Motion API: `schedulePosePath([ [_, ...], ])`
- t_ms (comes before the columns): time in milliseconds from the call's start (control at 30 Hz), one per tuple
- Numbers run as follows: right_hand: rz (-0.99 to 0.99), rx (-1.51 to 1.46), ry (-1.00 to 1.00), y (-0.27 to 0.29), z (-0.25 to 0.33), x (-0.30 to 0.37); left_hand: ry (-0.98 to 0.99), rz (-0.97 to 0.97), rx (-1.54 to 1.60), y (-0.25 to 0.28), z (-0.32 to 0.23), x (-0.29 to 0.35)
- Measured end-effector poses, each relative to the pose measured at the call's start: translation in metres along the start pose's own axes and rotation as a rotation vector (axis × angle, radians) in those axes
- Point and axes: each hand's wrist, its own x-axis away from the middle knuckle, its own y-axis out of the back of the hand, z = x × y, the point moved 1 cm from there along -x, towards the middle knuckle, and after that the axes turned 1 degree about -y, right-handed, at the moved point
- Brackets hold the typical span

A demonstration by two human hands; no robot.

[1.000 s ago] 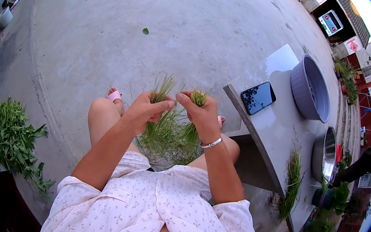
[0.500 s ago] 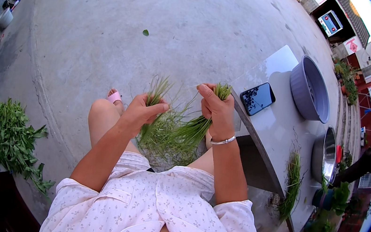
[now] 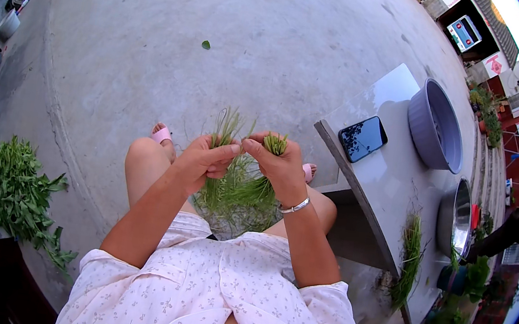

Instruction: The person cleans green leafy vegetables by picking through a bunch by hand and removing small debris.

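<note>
In front of my lap my left hand (image 3: 198, 161) is closed round a loose bunch of thin green stems (image 3: 227, 124), whose wispy ends stick up above the fingers. My right hand (image 3: 281, 170), with a silver bangle at its wrist, grips a thicker bunch of green stems (image 3: 275, 143); their cut-looking ends show on top and the rest hangs below. The thumb and fingertips of both hands come together between the bunches. Beneath them, between my knees, spreads a heap of thin green stems (image 3: 233, 208), partly hidden by my hands.
To the right stands a low table (image 3: 392, 91) bearing a phone (image 3: 362, 139), a purple basin (image 3: 433, 130), a steel bowl (image 3: 455, 216) and another bunch of green stems (image 3: 409, 259). Leafy greens (image 3: 23, 192) lie on the ground at left. One leaf (image 3: 205, 44) rests on the concrete ahead.
My right hand has moved left and slightly down with its bunch, so its fingertips meet my left hand's. The left hand has hardly moved.
</note>
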Motion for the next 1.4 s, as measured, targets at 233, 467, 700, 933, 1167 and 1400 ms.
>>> schedulePosePath([
  [233, 0.002, -0.089, 0.018, -0.008, 0.0, 0.003, -0.032, 0.031, 0.019, -0.005, 0.0, 0.003],
  [467, 0.036, -0.147, -0.057, -0.005, 0.0, 0.007, 0.026, 0.029, 0.063, -0.009, -0.001, 0.005],
  [700, -0.05, -0.121, 0.009, -0.004, -0.002, 0.007, 0.064, 0.003, 0.015, -0.011, -0.003, 0.008],
  [933, -0.095, -0.314, -0.004, 0.008, 0.011, 0.005, 0.066, -0.032, 0.0, -0.007, -0.002, 0.008],
  [1167, -0.251, -0.346, 0.029, 0.026, 0.023, 0.003, 0.051, -0.021, 0.026, 0.004, -0.001, 0.01],
  [1400, -0.218, 0.585, 0.288, 0.019, 0.019, 0.002, 0.071, -0.017, 0.003, 0.004, -0.005, 0.009],
])
